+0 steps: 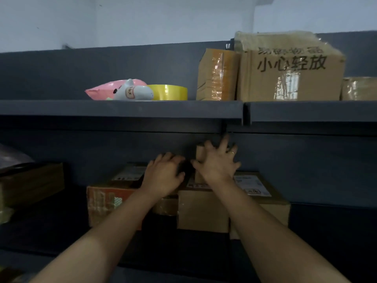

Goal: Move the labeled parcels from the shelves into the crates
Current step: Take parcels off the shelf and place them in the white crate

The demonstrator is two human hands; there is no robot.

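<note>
Both forearms rise from the bottom edge toward centre frame, into the dim lower shelf [330, 213]. Left hand [165, 172] lies knuckles-up, fingers curled, beside a small upright parcel [201, 153]; whether it grips anything I cannot tell, since shadow hides its fingertips. Right hand [218, 162] spreads straight fingers over that parcel, pressing rather than clasping. It stands on the brown boxes [202, 211], just left of a white label [253, 185]. To lift cleanly, I judge both palms should close on opposite sides, keep it upright, and draw it out without nudging the stack.
</note>
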